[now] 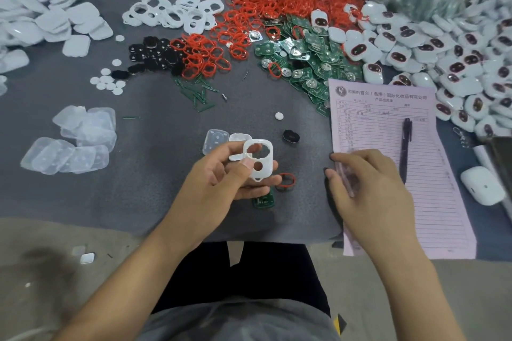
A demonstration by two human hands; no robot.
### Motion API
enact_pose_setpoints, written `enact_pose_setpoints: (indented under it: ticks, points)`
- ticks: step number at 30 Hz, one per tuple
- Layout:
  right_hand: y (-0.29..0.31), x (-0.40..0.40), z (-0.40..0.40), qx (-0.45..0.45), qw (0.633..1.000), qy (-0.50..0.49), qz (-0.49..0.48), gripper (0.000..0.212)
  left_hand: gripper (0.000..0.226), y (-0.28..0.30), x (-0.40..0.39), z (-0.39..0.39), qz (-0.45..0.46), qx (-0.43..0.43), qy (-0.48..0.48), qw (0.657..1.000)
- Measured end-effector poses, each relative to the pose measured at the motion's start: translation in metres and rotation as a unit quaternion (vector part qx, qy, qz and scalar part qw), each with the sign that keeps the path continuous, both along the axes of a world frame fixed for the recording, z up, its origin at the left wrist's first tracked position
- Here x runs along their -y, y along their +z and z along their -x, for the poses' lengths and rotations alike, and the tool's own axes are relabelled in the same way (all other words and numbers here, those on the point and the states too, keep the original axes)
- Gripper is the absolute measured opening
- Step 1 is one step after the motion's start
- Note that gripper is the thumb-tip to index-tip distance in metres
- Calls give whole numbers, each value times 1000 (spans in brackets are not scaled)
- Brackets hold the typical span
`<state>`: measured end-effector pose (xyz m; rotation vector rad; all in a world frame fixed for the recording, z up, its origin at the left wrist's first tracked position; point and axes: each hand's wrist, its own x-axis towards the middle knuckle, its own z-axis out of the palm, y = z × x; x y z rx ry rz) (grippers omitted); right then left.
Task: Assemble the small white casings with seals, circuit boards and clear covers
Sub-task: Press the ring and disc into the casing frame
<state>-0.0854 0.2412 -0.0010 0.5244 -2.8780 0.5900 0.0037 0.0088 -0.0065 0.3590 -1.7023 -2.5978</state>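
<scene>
The left hand [221,171] pinches a white casing [258,159] between thumb and fingers, held above the grey table [155,174] — a red seal [286,180] and a green circuit board [263,199] lie just under it. The right hand [368,183] grips nothing, its fingers loosely bent, resting at the pink form's [432,202] edge — a pen [406,147] lies on that sheet

Pink form [393,147]: "产品出库单" heading.
</scene>
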Motion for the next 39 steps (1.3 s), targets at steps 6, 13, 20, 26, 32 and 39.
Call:
enact_pose_setpoints:
  ticks: [6,13,20,26,32,39]
  points:
    - [5,7,3,-1,990,112,82,25,23,2,0,-1,3,-1,-2,1000]
    - [0,32,2,45,969,225,88,25,26,3,-1,-1,2,3,-2,1000]
    - [11,41,-1,57,949,131,280,12,11,0,-1,0,3,19,7,1000]
    - [17,70,-9,20,945,190,266,20,14,1,-4,-1,51,8,14,999]
    - [8,70,-3,30,946,197,254,22,19,1,-6,-1,66,17,17,998]
    - [7,70,-2,21,941,212,264,20,24,-1,-5,-3,71,7,4,997]
